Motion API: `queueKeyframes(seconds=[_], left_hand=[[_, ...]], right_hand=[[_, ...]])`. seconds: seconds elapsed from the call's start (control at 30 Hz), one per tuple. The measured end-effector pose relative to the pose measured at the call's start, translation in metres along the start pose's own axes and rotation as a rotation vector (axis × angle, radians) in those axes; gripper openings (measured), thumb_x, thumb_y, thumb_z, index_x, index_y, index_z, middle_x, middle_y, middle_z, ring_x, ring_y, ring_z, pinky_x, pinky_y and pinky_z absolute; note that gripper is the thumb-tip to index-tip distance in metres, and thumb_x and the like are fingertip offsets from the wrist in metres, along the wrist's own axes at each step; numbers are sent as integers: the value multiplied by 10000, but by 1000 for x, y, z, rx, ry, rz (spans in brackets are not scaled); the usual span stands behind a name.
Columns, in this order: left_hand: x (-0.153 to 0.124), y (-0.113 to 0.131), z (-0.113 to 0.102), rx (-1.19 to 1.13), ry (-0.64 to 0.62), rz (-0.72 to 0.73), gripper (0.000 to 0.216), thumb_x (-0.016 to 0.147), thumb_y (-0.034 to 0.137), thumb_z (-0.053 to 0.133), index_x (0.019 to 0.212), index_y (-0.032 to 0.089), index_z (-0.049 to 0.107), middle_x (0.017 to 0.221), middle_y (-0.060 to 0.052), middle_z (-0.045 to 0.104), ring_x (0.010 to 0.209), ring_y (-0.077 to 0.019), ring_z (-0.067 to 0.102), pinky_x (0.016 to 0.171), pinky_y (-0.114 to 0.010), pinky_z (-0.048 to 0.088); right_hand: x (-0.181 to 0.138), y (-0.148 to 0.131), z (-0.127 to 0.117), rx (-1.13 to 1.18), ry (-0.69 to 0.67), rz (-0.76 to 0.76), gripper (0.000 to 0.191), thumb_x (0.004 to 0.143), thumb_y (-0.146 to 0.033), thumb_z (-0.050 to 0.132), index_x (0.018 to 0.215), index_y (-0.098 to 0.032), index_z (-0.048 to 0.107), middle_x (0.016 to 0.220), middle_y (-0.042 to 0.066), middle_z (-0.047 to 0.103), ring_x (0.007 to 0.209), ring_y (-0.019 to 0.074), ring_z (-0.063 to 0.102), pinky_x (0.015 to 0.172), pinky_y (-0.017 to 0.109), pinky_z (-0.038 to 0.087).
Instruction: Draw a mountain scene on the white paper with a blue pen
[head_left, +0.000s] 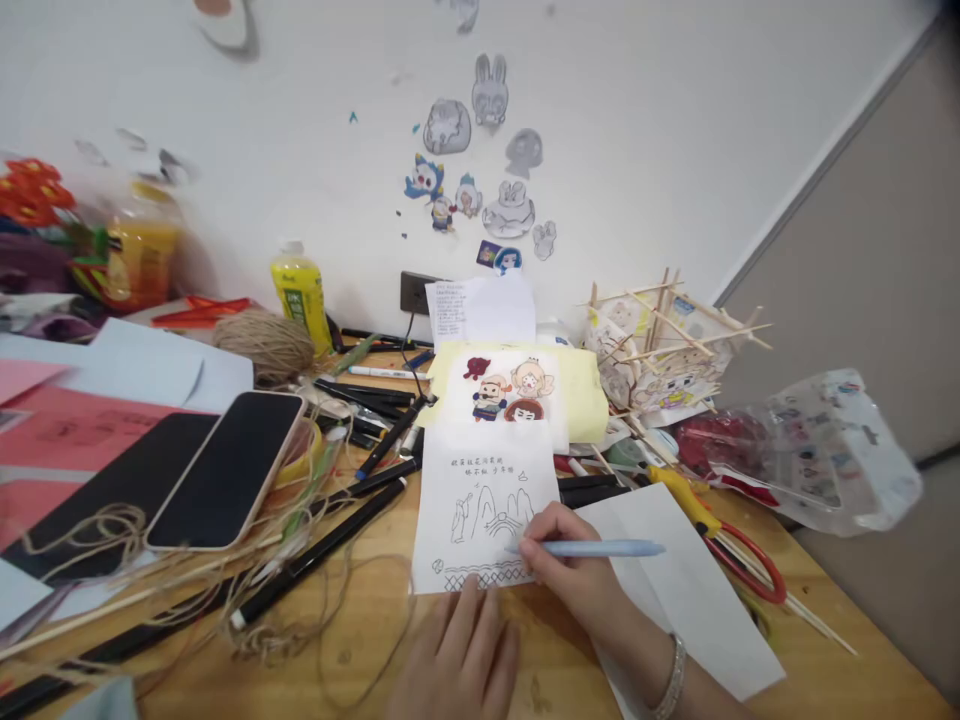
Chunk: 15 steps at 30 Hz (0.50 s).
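My right hand [564,560] is closed round a light blue pen [600,548], whose tip rests on a white sheet with a line drawing of mountains and some writing [480,505]. My left hand [461,655] lies flat with fingers stretched out on the wooden table [360,640], its fingertips at the sheet's lower edge. Above the sheet lies a coloured cartoon picture [508,392] on a yellow paper [585,395].
Two dark phones [225,470] lie at the left amid twine [262,345], black pens [330,545] and pink paper. Red-handled scissors [731,555], a stick-frame craft [667,345] and a plastic bag [817,450] sit at the right. A yellow bottle [301,290] stands by the wall.
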<state>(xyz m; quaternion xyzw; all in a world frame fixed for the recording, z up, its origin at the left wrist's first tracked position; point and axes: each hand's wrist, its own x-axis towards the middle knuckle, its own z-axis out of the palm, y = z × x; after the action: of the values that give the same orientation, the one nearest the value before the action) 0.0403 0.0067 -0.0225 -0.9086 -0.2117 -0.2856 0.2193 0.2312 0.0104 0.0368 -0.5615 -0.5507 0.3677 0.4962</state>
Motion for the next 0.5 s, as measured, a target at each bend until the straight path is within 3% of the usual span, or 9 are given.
queueKeyframes(seconds=[0.17,0.3,0.5], left_hand=[[-1,6,-8,-42,-86,7,347,986,475,496,1152,221,667,1165,-62,716,1119,-301,591,988,-439,319],[2,11,-13,-50,-140,-32,289,993,402,501,1138,219,673,1165,-55,719,1118,-290,599,998,-445,302],[4,14,-14,-63,-128,-39,264,992,328,475,1132,211,667,1146,-45,729,1087,-282,610,976,-448,311]], right_hand=[[-3,8,-1,-130,-75,-28,248,777,-342,652,635,-225,486,553,-26,540,502,133,466,492,246,377],[-2,10,-2,-199,-67,-102,323,801,-308,603,559,-231,402,503,-45,464,474,121,431,479,244,360],[-3,7,-1,-160,-52,-111,231,779,-322,677,642,-230,516,578,-20,574,504,137,516,471,240,408]])
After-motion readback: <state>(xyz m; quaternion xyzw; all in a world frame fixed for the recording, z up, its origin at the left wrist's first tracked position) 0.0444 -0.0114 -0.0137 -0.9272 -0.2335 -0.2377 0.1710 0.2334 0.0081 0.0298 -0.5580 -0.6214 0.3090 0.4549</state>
